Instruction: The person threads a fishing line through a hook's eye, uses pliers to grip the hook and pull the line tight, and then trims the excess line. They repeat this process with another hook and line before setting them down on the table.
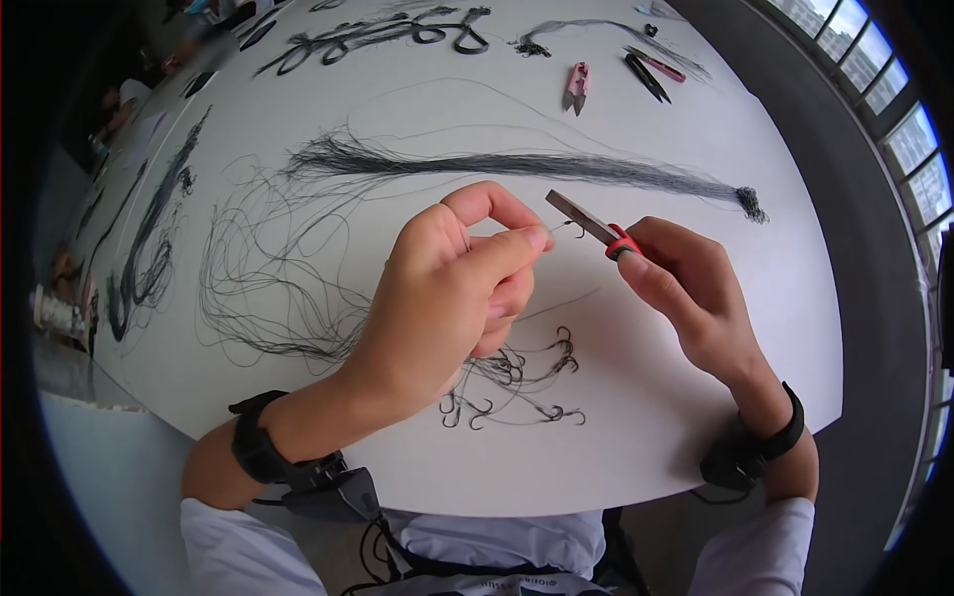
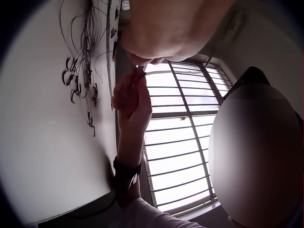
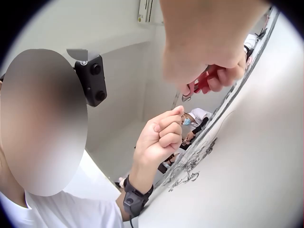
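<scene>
My left hand pinches a thin dark fishing line between thumb and forefinger. A small fish hook on that line sticks out just past the fingertips, towards the right. My right hand grips red-handled thread snips, whose metal blades point up and left, right by the hook. In the right wrist view the snips' red handle shows between the curled fingers. Below the left hand, several fish hooks with their lines lie on the white table.
Loose line lies tangled left of my hands. Beyond them stretches a long bundle of dark line. Farther back are pink snips, a black-and-pink pair and coiled dark bundles. Barred windows stand at the right.
</scene>
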The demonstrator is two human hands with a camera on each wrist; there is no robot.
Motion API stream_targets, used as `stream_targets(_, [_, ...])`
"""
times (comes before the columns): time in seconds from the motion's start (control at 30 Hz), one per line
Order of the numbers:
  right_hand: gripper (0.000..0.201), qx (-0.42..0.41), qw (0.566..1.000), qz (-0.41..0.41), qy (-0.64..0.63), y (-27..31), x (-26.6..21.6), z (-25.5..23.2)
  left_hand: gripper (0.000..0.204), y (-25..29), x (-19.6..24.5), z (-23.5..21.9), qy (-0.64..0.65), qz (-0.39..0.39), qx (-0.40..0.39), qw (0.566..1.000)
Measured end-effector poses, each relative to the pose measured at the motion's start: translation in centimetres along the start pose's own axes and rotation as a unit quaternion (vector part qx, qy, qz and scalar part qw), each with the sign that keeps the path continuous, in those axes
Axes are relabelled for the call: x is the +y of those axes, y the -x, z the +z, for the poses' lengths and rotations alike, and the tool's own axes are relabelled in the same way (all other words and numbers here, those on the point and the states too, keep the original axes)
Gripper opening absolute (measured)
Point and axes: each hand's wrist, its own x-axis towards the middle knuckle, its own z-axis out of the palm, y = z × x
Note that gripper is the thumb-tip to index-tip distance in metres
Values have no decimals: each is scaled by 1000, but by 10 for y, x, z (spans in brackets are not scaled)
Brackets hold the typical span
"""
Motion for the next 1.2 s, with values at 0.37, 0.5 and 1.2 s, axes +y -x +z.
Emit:
stream_targets(0.37, [30, -68, 969, 110, -211, 0, 4, -2, 8, 0, 4, 1, 9, 12, -19, 1000])
stream_targets(0.5, [30, -106, 932, 128, -321, 1, 3, 0, 8, 1, 6, 1, 9, 13, -23, 1000])
stream_targets(1.2, [33, -103, 937, 90, -322, 3, 6, 0, 8, 6, 11, 1, 18, 13, -44, 999])
